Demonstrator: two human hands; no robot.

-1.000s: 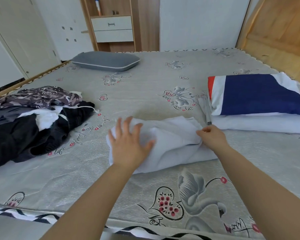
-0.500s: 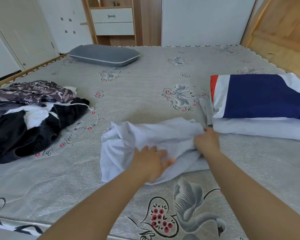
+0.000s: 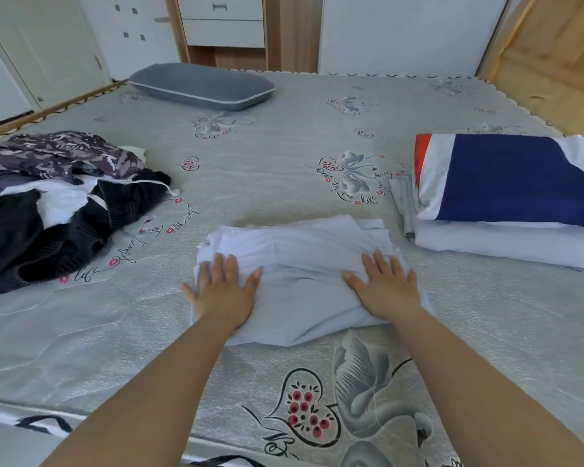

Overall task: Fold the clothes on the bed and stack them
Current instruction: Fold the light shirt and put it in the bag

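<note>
A pale white garment (image 3: 300, 264) lies folded into a rough rectangle on the grey patterned bed (image 3: 284, 146), just in front of me. My left hand (image 3: 221, 291) presses flat on its left end with fingers spread. My right hand (image 3: 385, 286) presses flat on its right end the same way. To the right sits a stack of folded clothes (image 3: 506, 203), with a navy, white and red piece on top of white ones. At the left lies a heap of unfolded clothes (image 3: 58, 203) in black, white and a purple camouflage print.
A grey pillow (image 3: 203, 85) lies at the far side of the bed. A wooden headboard (image 3: 553, 62) rises at the far right, and a wooden cabinet with white drawers (image 3: 221, 21) stands beyond the bed. The mattress's near edge (image 3: 81, 419) runs below my arms.
The crumpled white garment has been folded over into a compact rectangle. My right hand let go of its pinch and both hands now lie flat on the cloth.
</note>
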